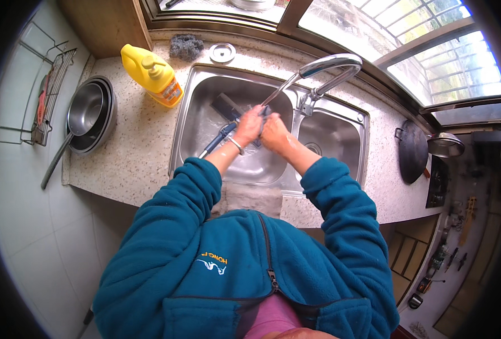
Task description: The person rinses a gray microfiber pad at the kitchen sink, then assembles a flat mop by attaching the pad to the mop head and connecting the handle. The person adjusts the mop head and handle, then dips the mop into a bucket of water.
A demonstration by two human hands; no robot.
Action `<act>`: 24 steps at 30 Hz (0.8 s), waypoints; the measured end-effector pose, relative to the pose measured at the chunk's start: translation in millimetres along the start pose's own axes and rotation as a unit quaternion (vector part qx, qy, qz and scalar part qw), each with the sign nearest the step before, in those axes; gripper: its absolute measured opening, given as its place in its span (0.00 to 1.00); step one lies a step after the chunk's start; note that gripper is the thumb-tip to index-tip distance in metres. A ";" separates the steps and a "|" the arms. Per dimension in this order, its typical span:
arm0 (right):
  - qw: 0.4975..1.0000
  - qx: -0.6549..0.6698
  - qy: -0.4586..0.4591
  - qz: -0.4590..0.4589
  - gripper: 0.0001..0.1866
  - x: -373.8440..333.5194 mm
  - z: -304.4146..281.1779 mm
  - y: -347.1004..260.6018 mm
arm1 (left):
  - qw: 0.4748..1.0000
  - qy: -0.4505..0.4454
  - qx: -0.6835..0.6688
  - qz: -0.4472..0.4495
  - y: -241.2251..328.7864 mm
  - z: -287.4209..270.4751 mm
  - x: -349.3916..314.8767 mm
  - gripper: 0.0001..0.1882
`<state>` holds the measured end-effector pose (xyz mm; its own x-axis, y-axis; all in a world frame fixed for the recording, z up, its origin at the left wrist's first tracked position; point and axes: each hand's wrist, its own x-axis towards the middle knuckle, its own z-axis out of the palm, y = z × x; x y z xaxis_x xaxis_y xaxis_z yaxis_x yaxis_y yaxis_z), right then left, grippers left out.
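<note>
Both my hands are together over the left sink basin (189, 99), under the end of the chrome faucet (332, 63). My left hand (248, 125), with a bangle at the wrist, is closed on a dark grey-blue cloth-like piece (265, 111). My right hand (274, 133) grips the same piece from the other side; much of it is hidden by my fingers. In the basin behind my left hand lies a dark, flat, rectangular piece (225, 105). A blue-and-black handle with a silvery end (221, 137) slants beside my left wrist; whether the two are joined I cannot tell.
A yellow pump bottle (155, 76), a grey scouring pad (186, 47) and a round drain cover (222, 53) stand around the sink's back left. Stacked pans (89, 116) sit at left. The smaller basin (332, 133) is at right, then a black wok (412, 152).
</note>
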<state>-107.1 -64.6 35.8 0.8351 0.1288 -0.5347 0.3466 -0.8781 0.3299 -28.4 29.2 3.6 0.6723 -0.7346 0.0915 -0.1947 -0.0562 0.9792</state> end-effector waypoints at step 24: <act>0.325 0.838 0.365 0.244 0.17 -43.3 -14.3 -2.2 | 0.976 0.032 0.011 -0.215 -16.8 23.4 32.5 0.17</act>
<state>-137.9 -61.7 69.4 0.7072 -0.6759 -0.2075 -0.1110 0.1836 -0.9767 -20.0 -9.6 -14.1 0.7385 -0.5963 -0.3147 0.1001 -0.3646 0.9258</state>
